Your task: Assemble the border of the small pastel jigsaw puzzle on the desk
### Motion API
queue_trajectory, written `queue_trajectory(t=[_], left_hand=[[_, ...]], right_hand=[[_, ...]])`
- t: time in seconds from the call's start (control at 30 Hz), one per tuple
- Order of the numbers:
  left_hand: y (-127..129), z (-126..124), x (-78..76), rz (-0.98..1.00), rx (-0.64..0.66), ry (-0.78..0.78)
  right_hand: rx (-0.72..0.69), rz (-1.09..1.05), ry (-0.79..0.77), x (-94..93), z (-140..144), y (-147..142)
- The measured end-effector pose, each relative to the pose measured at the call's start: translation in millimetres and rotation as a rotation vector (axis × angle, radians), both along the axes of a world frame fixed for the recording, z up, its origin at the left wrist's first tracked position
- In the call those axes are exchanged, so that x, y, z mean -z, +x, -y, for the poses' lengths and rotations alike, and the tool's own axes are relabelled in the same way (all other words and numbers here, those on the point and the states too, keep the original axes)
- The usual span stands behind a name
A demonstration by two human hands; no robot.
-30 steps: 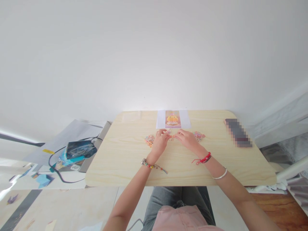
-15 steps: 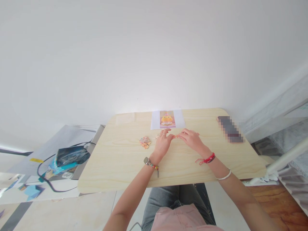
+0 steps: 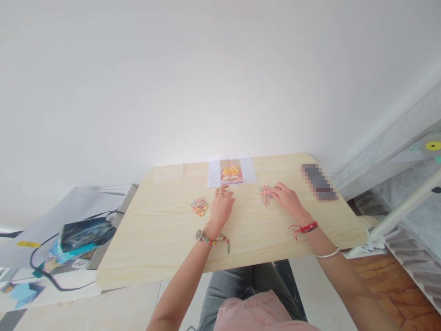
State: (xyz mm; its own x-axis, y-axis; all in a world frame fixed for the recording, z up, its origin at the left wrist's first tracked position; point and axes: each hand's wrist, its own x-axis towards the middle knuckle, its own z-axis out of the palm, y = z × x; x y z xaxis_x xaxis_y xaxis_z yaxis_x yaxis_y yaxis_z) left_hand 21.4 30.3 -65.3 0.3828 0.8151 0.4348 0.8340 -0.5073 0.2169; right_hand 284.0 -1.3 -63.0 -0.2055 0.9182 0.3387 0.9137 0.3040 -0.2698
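Two hands are on the light wooden bench (image 3: 165, 239), and two small heaps of coloured pieces lie there. The right hand (image 3: 287, 200) rests flat beside the right heap (image 3: 265, 193), its fingertips touching the heap's edge; the fingers look loosely spread, but whether they pinch any piece I cannot tell. The left hand (image 3: 220, 207) lies palm down near the middle of the bench, with fingers slightly curled and close together, and it seems to cover something small that I cannot make out. The left heap (image 3: 199, 206) lies just beside this hand, apart from it. One printed picture sheet (image 3: 231, 172) with a yellow figure lies at the far edge, between the two heaps and beyond them. One dark flat object (image 3: 319, 182) at the far right of the bench is blurred, so its kind is not clear. The single pieces in each heap are too small to count. On the low surface at the left, one dark bag (image 3: 86, 232) with a black cable (image 3: 41, 276) is partly cut off.
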Motion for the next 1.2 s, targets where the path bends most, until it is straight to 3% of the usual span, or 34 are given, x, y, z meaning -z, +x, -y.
queue_trajectory(t=[0.13, 0.23, 0.47, 0.57, 0.8, 0.9, 0.97, 1.2], left_hand=[[-35.7, 7.7, 5.4, -0.027, -0.104, -0.02], [-46.6, 12.7, 7.7, -0.051, -0.152, -0.046], [-37.2, 14.8, 6.1, -0.03, -0.127, -0.074], [-32.1, 12.7, 5.7, -0.023, -0.115, -0.078], [-23.9, 10.2, 10.0, 0.01, -0.093, -0.082], [-24.6, 10.1, 8.7, 0.04, -0.093, -0.073], [-25.4, 10.4, 6.2, 0.071, -0.09, -0.051], [-19.2, 13.2, -5.1, 0.28, -0.038, 0.166]], right_hand=[[0.01, 0.005, 0.01, -3.6, 3.0, 0.3], [0.01, -0.026, 0.021, -9.5, 4.3, -10.7], [-0.235, 0.013, -0.137, -15.2, -9.8, -91.5], [-0.263, -0.007, -0.197, -12.8, -21.4, -119.3], [-0.298, -0.075, -0.27, -3.6, -39.1, -130.9], [-0.299, -0.254, -0.273, -3.2, -38.2, -127.5], [-0.283, -0.487, -0.325, -5.1, -35.5, -125.7], [-0.32, -1.431, -0.903, -13.7, -22.0, -129.0]])
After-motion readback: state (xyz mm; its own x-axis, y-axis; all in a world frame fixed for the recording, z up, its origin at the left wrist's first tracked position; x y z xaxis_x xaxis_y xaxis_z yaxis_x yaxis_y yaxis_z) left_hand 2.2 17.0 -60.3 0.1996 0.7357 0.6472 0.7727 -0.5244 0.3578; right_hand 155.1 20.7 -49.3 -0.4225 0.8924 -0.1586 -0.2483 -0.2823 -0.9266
